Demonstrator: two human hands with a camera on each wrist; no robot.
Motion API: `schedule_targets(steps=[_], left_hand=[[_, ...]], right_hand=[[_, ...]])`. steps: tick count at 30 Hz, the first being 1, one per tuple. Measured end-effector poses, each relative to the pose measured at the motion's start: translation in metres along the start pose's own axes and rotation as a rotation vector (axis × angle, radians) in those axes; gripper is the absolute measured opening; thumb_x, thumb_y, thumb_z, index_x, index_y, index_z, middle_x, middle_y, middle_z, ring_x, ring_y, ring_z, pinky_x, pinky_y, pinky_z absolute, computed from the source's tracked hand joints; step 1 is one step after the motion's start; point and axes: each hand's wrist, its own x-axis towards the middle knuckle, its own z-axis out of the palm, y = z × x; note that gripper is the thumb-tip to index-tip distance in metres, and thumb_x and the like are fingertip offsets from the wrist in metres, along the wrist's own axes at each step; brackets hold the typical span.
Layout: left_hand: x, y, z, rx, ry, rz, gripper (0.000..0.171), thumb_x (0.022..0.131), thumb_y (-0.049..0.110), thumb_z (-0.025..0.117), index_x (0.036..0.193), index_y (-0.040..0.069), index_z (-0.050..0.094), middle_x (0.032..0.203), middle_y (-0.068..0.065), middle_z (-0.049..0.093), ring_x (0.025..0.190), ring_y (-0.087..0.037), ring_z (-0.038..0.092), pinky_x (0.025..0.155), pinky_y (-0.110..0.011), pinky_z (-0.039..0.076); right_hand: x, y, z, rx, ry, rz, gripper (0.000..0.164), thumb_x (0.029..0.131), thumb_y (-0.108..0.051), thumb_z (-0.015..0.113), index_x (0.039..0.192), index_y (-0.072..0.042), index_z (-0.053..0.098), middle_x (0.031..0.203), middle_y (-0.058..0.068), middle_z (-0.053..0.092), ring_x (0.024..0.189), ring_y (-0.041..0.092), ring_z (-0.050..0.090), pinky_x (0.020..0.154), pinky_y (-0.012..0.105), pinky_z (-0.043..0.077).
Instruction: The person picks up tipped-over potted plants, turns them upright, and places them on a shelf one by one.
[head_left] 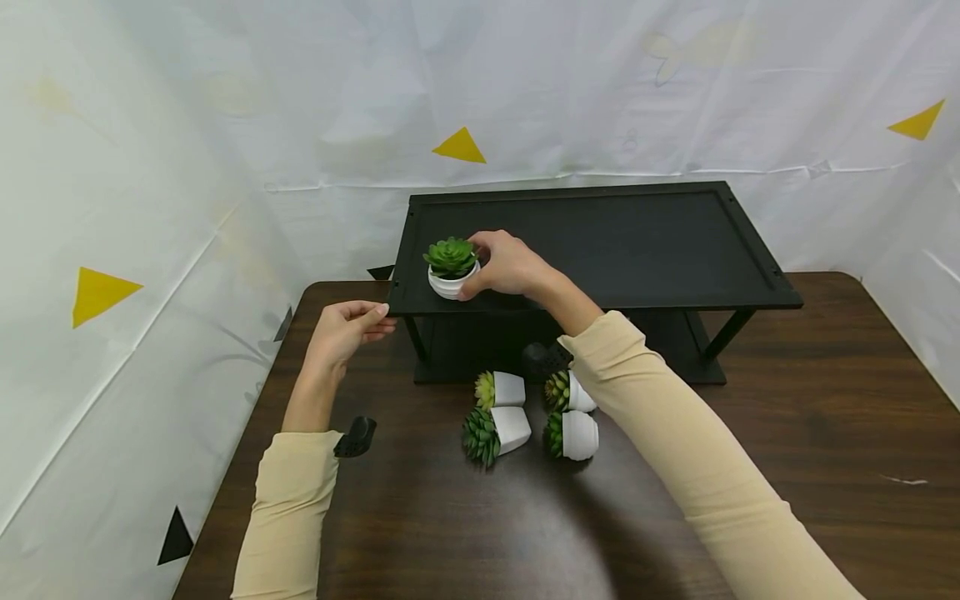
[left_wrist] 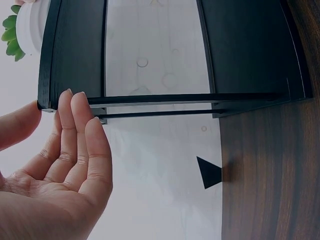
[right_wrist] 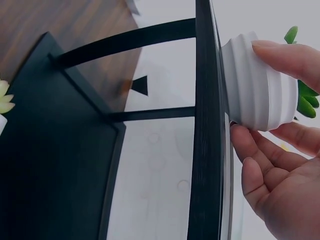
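Observation:
In the head view my right hand (head_left: 510, 265) grips a ribbed white pot with a green succulent (head_left: 452, 265) on the left end of the shelf's upper board. The right wrist view has the white pot (right_wrist: 260, 82) between thumb and fingers, its base against the board. At the front left corner of the black two-tier shelf (head_left: 600, 242), my left hand (head_left: 347, 333) pinches the board's edge. Up close in the left wrist view, the thumb lies on the top side and the fingers (left_wrist: 80, 125) on the underside.
Several small potted succulents lie on their sides before the shelf, among them a dark green one (head_left: 483, 435) and a round-potted one (head_left: 579, 435). All stand on a dark wooden table (head_left: 420, 517). White sheeting (head_left: 562, 100) hangs behind and at both sides.

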Motion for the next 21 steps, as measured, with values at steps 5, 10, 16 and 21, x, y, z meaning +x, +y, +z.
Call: schedule_targets(steps=[5, 10, 16, 21], left_hand=[[0.001, 0.0, 0.0, 0.003, 0.006, -0.002, 0.033, 0.093, 0.016, 0.056, 0.115, -0.009, 0.056, 0.086, -0.004, 0.064, 0.082, -0.015, 0.064, 0.076, -0.024, 0.052], [0.001, -0.001, 0.0, 0.0, 0.004, -0.002, 0.033, 0.093, 0.016, 0.056, 0.115, -0.009, 0.056, 0.084, -0.002, 0.064, 0.082, -0.016, 0.064, 0.075, -0.025, 0.052], [0.001, -0.001, -0.001, -0.002, 0.001, 0.001, 0.033, 0.093, 0.016, 0.055, 0.115, -0.009, 0.056, 0.083, -0.001, 0.064, 0.079, -0.013, 0.064, 0.074, -0.024, 0.052], [0.002, -0.001, -0.001, -0.005, -0.003, 0.004, 0.033, 0.093, 0.015, 0.055, 0.115, -0.01, 0.055, 0.082, 0.0, 0.064, 0.078, -0.012, 0.064, 0.073, -0.023, 0.052]], right_hand=[[0.002, -0.003, 0.003, 0.006, -0.007, -0.014, 0.065, 0.073, -0.013, 0.075, 0.13, -0.004, 0.046, 0.117, 0.013, 0.049, 0.098, 0.025, 0.047, 0.081, 0.037, 0.044], [0.004, -0.004, 0.007, 0.021, -0.009, -0.016, 0.064, 0.073, -0.012, 0.075, 0.13, -0.005, 0.046, 0.115, 0.013, 0.05, 0.095, 0.025, 0.048, 0.078, 0.036, 0.044], [0.006, -0.006, 0.011, 0.033, -0.008, -0.029, 0.065, 0.074, -0.012, 0.075, 0.131, -0.005, 0.045, 0.113, 0.012, 0.052, 0.095, 0.024, 0.049, 0.079, 0.035, 0.044], [0.006, -0.006, 0.013, 0.047, -0.002, -0.034, 0.064, 0.075, -0.012, 0.075, 0.132, -0.006, 0.046, 0.113, 0.012, 0.052, 0.097, 0.024, 0.049, 0.082, 0.035, 0.042]])
